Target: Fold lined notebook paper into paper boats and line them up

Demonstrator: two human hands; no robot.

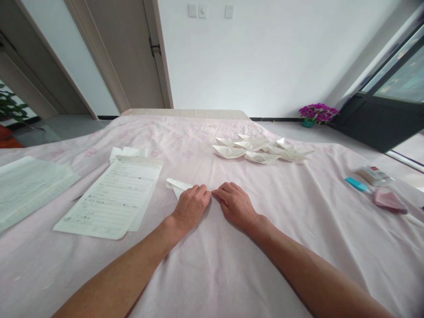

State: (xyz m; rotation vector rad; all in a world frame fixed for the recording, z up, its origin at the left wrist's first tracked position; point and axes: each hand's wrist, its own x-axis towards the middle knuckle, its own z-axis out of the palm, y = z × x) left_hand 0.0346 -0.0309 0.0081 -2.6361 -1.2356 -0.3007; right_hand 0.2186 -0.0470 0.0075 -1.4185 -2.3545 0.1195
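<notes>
A partly folded sheet of paper point(178, 186) lies on the pink cloth, its pale corner showing to the left of my left hand point(193, 204). That hand is closed over the paper, fingers curled down onto it. My right hand point(234, 204) is closed too, its thumb and index finger pinching at the paper's right end, close to the left fingertips. Most of the paper is hidden under my hands. Beyond them, to the right, several folded paper boats point(261, 150) stand grouped together.
Written sheets point(109, 198) lie to the left, with more papers point(29, 190) at the far left. On the right are a packet point(374, 175), a blue object point(356, 183) and a pink cloth-like item point(389, 199). The tablecloth point(212, 274) has wrinkles.
</notes>
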